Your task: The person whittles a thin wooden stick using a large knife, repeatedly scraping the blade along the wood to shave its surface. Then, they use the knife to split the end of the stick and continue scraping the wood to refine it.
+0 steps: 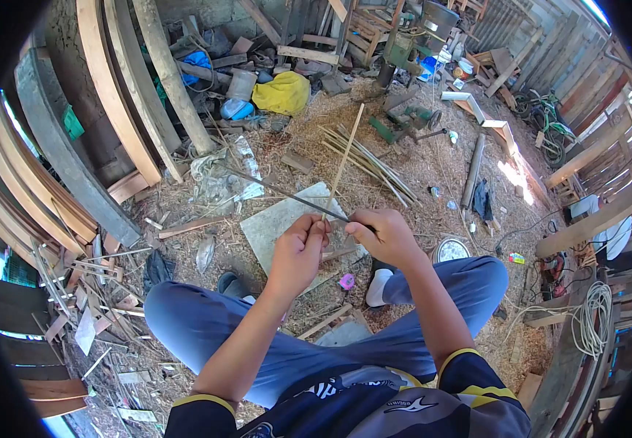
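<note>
My left hand is closed round the lower end of a thin pale wooden stick, which points up and away from me. In my right hand, fingers wrapped tight, is a long thin dark rod that reaches out to the left and crosses the stick just above my left hand. Both hands are close together above a flat grey board on the ground. Beyond them lies a bundle of similar thin sticks.
A pink tape measure lies between my feet, and a white round lid is by my right knee. A green drill-like machine stands at the back. Planks lean at the left. Coiled cable hangs at the right.
</note>
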The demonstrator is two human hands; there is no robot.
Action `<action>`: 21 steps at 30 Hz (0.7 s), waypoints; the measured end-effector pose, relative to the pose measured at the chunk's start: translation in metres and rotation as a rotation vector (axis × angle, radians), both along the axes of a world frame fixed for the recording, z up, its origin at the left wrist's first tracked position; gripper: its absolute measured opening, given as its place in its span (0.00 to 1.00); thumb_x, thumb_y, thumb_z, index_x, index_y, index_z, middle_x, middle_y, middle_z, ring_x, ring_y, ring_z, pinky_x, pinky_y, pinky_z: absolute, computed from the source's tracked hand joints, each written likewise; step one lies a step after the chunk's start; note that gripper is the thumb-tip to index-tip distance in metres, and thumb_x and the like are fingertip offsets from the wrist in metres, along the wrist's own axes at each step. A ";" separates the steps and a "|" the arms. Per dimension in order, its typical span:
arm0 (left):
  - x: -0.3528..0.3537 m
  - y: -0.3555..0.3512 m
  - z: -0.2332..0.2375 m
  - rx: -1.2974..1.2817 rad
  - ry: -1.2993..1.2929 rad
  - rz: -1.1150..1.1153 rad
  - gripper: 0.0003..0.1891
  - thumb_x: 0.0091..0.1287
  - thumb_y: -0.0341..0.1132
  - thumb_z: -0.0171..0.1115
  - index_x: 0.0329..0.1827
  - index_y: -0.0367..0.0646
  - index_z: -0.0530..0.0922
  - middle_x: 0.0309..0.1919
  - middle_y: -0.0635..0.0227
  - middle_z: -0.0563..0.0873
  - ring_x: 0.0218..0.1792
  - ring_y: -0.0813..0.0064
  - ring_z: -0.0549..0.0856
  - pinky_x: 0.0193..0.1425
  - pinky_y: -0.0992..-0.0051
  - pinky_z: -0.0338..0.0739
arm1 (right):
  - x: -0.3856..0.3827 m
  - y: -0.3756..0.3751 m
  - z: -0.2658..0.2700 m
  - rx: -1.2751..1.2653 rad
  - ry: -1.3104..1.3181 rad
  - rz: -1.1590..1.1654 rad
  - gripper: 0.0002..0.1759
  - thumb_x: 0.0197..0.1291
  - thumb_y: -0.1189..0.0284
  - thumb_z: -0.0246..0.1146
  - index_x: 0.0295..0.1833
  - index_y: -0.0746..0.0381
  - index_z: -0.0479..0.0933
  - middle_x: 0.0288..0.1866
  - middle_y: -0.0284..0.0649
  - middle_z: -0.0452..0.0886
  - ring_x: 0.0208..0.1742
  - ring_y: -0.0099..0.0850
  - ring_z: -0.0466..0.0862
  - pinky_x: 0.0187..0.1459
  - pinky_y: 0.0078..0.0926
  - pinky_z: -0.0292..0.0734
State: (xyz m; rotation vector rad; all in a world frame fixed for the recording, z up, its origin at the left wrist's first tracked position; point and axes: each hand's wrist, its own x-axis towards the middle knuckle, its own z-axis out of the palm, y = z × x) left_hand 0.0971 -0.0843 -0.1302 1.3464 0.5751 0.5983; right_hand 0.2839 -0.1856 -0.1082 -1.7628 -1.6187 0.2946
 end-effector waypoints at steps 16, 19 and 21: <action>0.003 0.003 -0.046 -0.047 0.158 -0.018 0.08 0.85 0.33 0.53 0.52 0.39 0.79 0.26 0.75 0.78 0.24 0.85 0.74 0.27 0.79 0.69 | 0.035 -0.019 -0.030 -0.140 0.331 -0.273 0.26 0.79 0.53 0.60 0.37 0.65 0.85 0.22 0.40 0.82 0.25 0.34 0.84 0.32 0.36 0.77; 0.004 0.010 -0.057 -0.108 0.335 -0.034 0.08 0.83 0.31 0.55 0.58 0.39 0.76 0.27 0.70 0.82 0.23 0.81 0.79 0.25 0.76 0.75 | 0.031 -0.024 -0.065 -0.177 0.369 -0.282 0.27 0.81 0.53 0.59 0.35 0.64 0.83 0.21 0.35 0.80 0.20 0.26 0.79 0.26 0.31 0.73; 0.002 0.010 -0.064 -0.196 0.421 -0.036 0.10 0.82 0.30 0.55 0.62 0.41 0.74 0.30 0.67 0.83 0.22 0.80 0.79 0.24 0.75 0.77 | 0.033 -0.025 -0.088 -0.207 0.503 -0.318 0.26 0.83 0.55 0.57 0.36 0.64 0.80 0.20 0.30 0.76 0.18 0.19 0.74 0.22 0.23 0.69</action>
